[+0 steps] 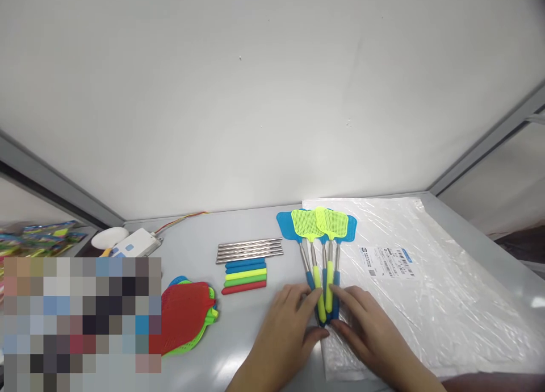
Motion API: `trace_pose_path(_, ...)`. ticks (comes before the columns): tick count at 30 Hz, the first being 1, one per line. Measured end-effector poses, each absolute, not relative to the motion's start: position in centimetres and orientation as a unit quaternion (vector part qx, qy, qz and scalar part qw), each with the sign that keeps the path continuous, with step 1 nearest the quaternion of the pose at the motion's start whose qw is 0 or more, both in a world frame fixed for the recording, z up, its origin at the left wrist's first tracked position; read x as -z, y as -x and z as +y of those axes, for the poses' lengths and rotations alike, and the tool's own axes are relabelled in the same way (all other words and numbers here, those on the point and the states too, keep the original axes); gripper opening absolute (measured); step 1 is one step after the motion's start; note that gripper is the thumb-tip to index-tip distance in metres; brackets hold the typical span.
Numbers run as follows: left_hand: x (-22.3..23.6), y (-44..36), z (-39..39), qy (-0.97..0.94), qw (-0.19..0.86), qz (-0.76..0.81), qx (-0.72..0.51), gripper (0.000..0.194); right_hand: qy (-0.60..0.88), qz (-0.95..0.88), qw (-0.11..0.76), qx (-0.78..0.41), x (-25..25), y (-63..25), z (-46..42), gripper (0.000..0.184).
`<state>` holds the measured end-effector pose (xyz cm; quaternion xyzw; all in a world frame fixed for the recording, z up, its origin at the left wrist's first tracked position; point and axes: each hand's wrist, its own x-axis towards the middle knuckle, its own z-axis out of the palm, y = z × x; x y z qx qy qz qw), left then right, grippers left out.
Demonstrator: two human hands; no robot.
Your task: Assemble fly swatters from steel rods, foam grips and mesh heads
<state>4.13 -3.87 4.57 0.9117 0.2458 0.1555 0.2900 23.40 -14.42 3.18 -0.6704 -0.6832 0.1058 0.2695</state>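
Swatters (pixel 317 277), blue and yellow, are bunched right between the two hands, straddling the left edge of the clear plastic bag (pixel 430 312): left-side heads over bare bench (pixel 251 335), right-side ones over the film. Long axis runs away from the person, heads at the far end, grips at the near end; slight fan up top, shafts converging toward the grip ends. Left hand (pixel 286 326) is on the bundle's left flank, right hand (pixel 369 326) on the right flank, both at grip level. Neither is clearly nearer, so the bundle is basically centered, lying lengthwise between opposed palms. Fingers on both sides are part-curled, tips at the outer grips, thumbs down by the butt ends; can't tell if they're actually clamping or just touching. Key relation: hands close in from the sides, across the long axis, not along it. Bag lies flat, printed label (pixel 387 262) up, to the right of the shafts. Left of the bundle: steel rods (pixel 249 251) in a row, loose colored grips (pixel 245 275) just below, both lying crosswise to the swatters. Further left, stacked loose heads (pixel 187 312), red on top; pixelated patch covers part.
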Motion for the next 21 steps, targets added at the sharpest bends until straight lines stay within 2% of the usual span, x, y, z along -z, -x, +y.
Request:
trace_pose_path(5, -3.9, -4.3, -3.7, -0.913, 0.271, 0.247, -0.178, 0.043, 0.684, -0.675, 0.267, -0.068, -3.1, -22.7, -15.3, 0.043)
trace_pose_path(10, -3.5, -4.4, -3.7, -0.916, 0.261, 0.233, -0.197, 0.049, 0.673, -0.693, 0.258, -0.026, -2.7, -22.3, -15.8, 0.040)
trace_pose_path(16, -3.5, -4.4, -3.9, -0.922, 0.239, 0.227, -0.203, 0.047, 0.653, -0.701, 0.285, -0.035, -3.0, -22.0, -16.0, 0.031)
trace_pose_path(21, -3.8, -4.2, -4.0, -0.927, 0.229, 0.219, -0.203, 0.046, 0.660, -0.692, 0.288, -0.052, -3.5, -21.7, -16.0, 0.036)
